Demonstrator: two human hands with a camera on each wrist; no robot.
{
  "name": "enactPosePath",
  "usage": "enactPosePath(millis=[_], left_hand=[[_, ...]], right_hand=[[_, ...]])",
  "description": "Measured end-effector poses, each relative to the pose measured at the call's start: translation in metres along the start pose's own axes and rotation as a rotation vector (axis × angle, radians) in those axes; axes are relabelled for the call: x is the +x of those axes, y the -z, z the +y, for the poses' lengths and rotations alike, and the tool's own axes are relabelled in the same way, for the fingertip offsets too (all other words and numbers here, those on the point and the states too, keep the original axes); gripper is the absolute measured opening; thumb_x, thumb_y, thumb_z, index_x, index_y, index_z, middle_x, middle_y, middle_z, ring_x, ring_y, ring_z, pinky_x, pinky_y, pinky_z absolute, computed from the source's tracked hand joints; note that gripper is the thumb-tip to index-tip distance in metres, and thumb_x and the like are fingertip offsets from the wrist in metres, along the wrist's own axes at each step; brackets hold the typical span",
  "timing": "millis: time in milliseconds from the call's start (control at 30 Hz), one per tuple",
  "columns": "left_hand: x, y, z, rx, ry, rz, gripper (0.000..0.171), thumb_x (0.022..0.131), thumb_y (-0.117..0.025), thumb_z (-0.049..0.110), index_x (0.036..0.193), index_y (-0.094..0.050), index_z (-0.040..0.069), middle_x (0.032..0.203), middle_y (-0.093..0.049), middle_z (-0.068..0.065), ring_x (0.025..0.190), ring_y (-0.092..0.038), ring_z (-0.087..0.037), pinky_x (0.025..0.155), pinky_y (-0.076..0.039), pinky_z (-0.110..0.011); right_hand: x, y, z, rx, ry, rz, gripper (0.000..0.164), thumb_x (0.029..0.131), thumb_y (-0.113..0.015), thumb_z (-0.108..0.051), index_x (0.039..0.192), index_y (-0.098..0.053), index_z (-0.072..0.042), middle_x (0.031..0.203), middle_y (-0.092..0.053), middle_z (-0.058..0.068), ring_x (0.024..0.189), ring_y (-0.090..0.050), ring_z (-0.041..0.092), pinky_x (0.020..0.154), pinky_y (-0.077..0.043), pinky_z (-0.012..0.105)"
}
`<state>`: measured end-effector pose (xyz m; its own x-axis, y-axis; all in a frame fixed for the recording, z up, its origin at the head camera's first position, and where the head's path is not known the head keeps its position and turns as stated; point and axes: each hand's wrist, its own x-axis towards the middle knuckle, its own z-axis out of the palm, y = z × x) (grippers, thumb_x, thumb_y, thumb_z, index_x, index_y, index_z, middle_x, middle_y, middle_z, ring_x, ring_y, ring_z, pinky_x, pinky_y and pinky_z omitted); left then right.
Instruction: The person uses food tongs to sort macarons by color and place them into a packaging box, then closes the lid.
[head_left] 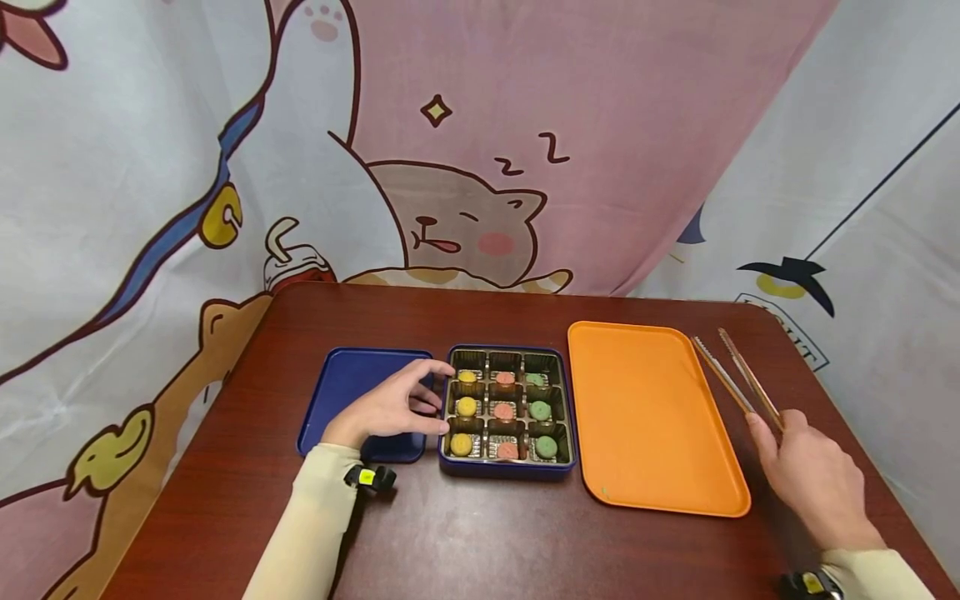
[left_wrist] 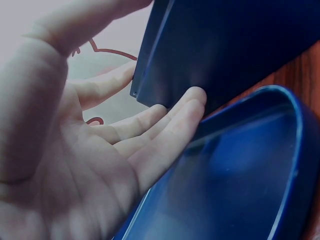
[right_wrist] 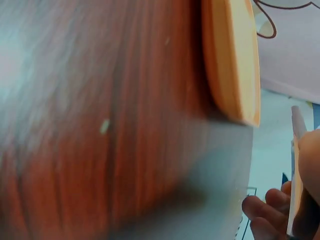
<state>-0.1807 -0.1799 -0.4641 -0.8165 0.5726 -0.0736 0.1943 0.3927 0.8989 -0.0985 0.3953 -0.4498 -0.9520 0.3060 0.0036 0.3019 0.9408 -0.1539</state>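
A dark blue box (head_left: 508, 469) with a gold divided insert stands mid-table. It holds rows of small round sweets, yellow (head_left: 467, 407), pink (head_left: 503, 411) and green (head_left: 546, 447), one per compartment. Along the box's left side, my left hand (head_left: 390, 406) touches it with thumb and fingertips spread apart. The left wrist view shows those fingers (left_wrist: 172, 135) fairly straight against the box wall (left_wrist: 220, 55). My right hand (head_left: 813, 479) grips metal tongs (head_left: 738, 375) right of the orange tray (head_left: 652, 417); their tips stand apart with nothing between them.
A blue lid (head_left: 360, 367) lies under and beside my left hand, its rim upward. The orange tray sits close to the box's right side. A printed cloth (head_left: 465, 83) hangs behind the brown table (head_left: 465, 533).
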Motion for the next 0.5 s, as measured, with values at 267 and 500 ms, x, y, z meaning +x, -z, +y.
enactPosePath(millis=[267, 500], left_hand=[[-0.001, 0.000, 0.000, 0.005, 0.001, 0.001, 0.079, 0.086, -0.090, 0.027, 0.152, -0.049, 0.018, 0.157, -0.042, -0.009, 0.112, -0.068, -0.025, 0.099, -0.057, -0.047], [0.000, 0.000, 0.000, 0.010, 0.003, 0.004, 0.081, 0.085, -0.091, 0.027, 0.152, -0.048, 0.018, 0.157, -0.042, -0.007, 0.111, -0.068, -0.024, 0.099, -0.057, -0.044]], right_hand=[[0.002, -0.007, 0.017, -0.107, -0.113, -0.111, 0.073, 0.108, -0.048, -0.057, 0.112, -0.044, 0.016, 0.089, -0.053, 0.033, 0.075, -0.059, 0.045, 0.062, -0.053, 0.059], [0.000, -0.013, 0.027, -0.125, -0.146, -0.137, 0.072, 0.109, -0.045, -0.057, 0.110, -0.045, 0.016, 0.089, -0.053, 0.034, 0.076, -0.061, 0.048, 0.059, -0.053, 0.060]])
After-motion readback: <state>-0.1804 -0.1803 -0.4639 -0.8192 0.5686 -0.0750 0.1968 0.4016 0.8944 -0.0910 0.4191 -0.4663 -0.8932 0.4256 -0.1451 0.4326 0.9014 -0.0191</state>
